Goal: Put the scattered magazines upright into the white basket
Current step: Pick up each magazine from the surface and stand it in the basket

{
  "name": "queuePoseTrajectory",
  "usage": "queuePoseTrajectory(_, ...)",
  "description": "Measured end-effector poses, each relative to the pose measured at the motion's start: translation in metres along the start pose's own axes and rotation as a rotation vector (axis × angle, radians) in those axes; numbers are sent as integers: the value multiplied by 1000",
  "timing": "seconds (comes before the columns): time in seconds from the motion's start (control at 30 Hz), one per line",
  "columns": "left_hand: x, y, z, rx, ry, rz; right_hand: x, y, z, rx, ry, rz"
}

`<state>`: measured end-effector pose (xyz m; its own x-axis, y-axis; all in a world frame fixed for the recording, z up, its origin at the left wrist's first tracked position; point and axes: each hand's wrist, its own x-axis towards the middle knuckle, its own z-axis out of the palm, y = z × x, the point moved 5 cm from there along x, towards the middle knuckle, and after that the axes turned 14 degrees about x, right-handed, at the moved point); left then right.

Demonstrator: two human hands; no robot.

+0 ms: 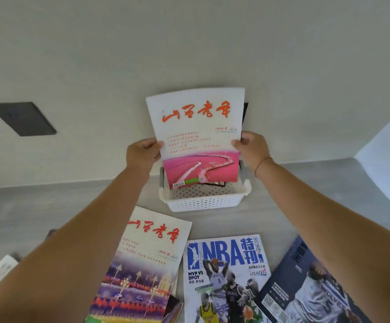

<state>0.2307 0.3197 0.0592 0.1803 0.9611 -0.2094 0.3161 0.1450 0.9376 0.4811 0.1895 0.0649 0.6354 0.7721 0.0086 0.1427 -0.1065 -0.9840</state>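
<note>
arms: bare, no sleeves | right wrist (262, 165): thin red string bracelet

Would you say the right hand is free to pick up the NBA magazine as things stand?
Probably not yet: the right hand and left hand both grip the pink-cover magazine over the white basket. The NBA magazine itself lies uncovered.

Basket (203, 201) near half open from above; far half blocked by upright red-title mag (198, 136) w/ both hands on its edges. Wall just behind. Near floor crowded w/ flat mags (224, 280); floor left and right of basket bare.
</note>
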Motion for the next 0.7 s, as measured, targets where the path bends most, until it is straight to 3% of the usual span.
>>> queuePoseTrajectory(0.2, 11, -29, 10, -22, 35, -69, 6, 29, 4, -48, 41, 93)
queuePoseTrajectory(0.47, 21, -24, 14, 51, 113, -44, 20, 31, -2, -121, 147, 75)
queuePoseTrajectory(0.7, 16, -12, 18, 220, 227, 93, 22, 37, -1, -100, 261, 116)
